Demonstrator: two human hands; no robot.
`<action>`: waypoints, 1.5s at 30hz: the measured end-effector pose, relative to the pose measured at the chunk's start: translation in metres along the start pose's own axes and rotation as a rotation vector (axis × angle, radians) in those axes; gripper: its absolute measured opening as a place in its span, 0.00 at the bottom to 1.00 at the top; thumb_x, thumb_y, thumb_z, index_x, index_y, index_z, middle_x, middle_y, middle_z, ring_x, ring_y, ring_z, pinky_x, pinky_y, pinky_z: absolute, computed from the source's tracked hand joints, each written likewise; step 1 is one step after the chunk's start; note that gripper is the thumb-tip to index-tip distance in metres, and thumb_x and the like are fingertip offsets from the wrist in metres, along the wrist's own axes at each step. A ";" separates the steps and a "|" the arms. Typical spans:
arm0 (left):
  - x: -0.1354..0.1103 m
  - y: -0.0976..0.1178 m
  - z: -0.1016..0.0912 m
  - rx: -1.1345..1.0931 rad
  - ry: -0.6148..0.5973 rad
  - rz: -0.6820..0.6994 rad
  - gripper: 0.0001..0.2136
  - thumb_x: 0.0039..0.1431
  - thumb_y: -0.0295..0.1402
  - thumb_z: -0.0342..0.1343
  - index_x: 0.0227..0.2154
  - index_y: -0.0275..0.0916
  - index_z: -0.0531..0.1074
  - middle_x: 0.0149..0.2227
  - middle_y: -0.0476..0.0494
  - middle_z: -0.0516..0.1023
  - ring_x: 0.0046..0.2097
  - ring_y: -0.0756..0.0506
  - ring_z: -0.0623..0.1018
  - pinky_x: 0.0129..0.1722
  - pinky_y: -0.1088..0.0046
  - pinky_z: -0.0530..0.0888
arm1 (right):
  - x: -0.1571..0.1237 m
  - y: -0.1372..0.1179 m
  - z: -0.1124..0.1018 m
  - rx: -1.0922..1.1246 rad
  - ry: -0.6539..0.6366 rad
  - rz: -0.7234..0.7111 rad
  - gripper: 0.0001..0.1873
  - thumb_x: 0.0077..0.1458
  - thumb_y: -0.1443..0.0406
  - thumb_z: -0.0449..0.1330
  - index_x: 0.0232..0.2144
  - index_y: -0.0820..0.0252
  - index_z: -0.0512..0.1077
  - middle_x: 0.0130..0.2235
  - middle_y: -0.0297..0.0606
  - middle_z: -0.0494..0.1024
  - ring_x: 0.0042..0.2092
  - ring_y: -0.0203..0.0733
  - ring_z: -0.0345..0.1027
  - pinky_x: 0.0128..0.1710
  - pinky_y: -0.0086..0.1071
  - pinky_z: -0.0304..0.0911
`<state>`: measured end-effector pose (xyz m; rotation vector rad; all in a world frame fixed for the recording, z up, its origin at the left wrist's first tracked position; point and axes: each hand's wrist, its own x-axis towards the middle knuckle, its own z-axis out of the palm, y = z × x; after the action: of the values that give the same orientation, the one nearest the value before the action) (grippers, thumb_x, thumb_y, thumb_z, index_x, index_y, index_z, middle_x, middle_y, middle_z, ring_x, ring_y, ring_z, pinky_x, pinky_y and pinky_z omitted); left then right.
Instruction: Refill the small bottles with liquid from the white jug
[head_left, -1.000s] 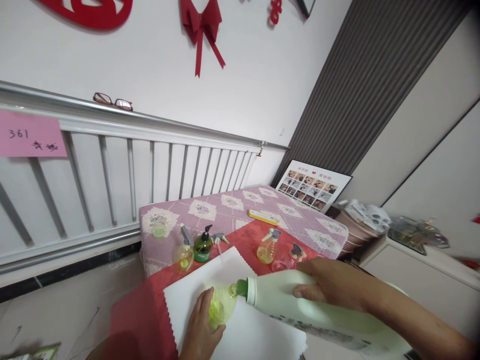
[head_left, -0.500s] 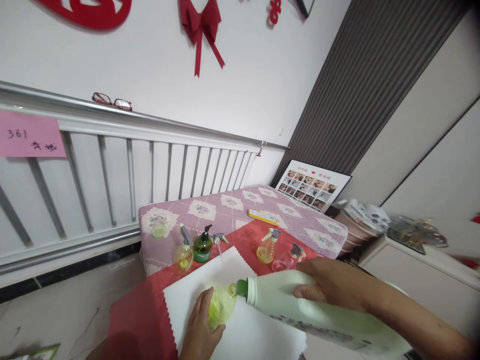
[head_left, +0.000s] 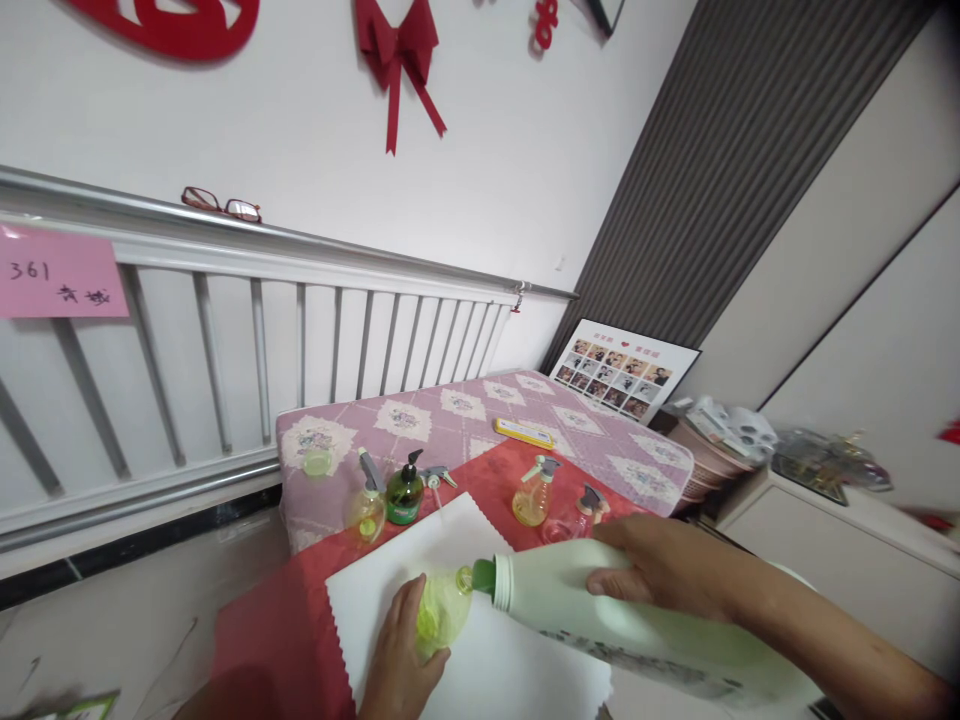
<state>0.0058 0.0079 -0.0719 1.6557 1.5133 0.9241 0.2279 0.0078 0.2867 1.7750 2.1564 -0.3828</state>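
My left hand (head_left: 405,648) is closed around a small yellow-green clear bottle (head_left: 448,605), tilted with its open neck facing right. My right hand (head_left: 651,565) grips a large pale green jug (head_left: 570,590) from above, lying nearly on its side. The jug's dark green spout (head_left: 484,576) meets the small bottle's neck. Whether liquid is flowing I cannot make out. Beneath both is a white sheet with a scalloped edge (head_left: 390,580). A loose spray head (head_left: 436,478) lies at the sheet's far corner.
Behind the sheet stand a yellow spray bottle (head_left: 367,510), a green pump bottle (head_left: 406,495), an amber spray bottle (head_left: 531,500) and a pink spray bottle (head_left: 574,520). A yellow case (head_left: 523,433) lies on the patterned tablecloth (head_left: 585,425). A white radiator (head_left: 315,340) runs along the wall.
The view has shifted very slightly. Both hands, the jug and the small bottle keep practically the same positions.
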 end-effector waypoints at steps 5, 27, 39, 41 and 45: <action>0.002 0.000 -0.001 0.015 -0.010 0.009 0.39 0.46 0.29 0.54 0.64 0.33 0.52 0.67 0.39 0.60 0.68 0.43 0.58 0.68 0.69 0.56 | -0.001 -0.001 -0.001 0.010 -0.006 0.010 0.18 0.55 0.51 0.55 0.36 0.59 0.73 0.43 0.50 0.81 0.42 0.56 0.74 0.37 0.38 0.62; -0.001 -0.003 0.001 -0.026 0.020 0.033 0.38 0.46 0.29 0.54 0.64 0.36 0.53 0.66 0.39 0.61 0.68 0.43 0.59 0.68 0.67 0.57 | -0.002 -0.005 -0.005 0.009 -0.016 0.001 0.19 0.56 0.52 0.55 0.37 0.61 0.74 0.44 0.54 0.80 0.42 0.58 0.74 0.36 0.39 0.62; 0.000 0.000 -0.001 -0.010 0.003 0.030 0.38 0.47 0.28 0.53 0.64 0.34 0.51 0.66 0.38 0.60 0.68 0.43 0.59 0.68 0.67 0.56 | -0.003 -0.006 -0.006 0.029 -0.032 0.021 0.18 0.55 0.53 0.56 0.38 0.61 0.74 0.45 0.55 0.80 0.43 0.59 0.74 0.38 0.42 0.62; 0.000 0.000 -0.002 -0.010 0.005 0.027 0.38 0.47 0.29 0.53 0.64 0.35 0.52 0.66 0.39 0.60 0.68 0.43 0.59 0.68 0.68 0.57 | -0.004 -0.007 -0.006 0.039 -0.039 0.028 0.18 0.55 0.53 0.56 0.39 0.61 0.74 0.46 0.55 0.80 0.44 0.60 0.74 0.39 0.42 0.63; -0.001 0.001 -0.002 -0.013 0.000 0.030 0.37 0.47 0.29 0.53 0.64 0.35 0.52 0.66 0.39 0.60 0.68 0.43 0.59 0.68 0.68 0.56 | -0.006 -0.009 -0.009 0.044 -0.038 0.029 0.18 0.55 0.53 0.56 0.38 0.61 0.74 0.45 0.55 0.80 0.44 0.60 0.74 0.38 0.41 0.62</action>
<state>0.0043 0.0067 -0.0703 1.6738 1.4825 0.9479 0.2198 0.0045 0.2971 1.8053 2.1098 -0.4568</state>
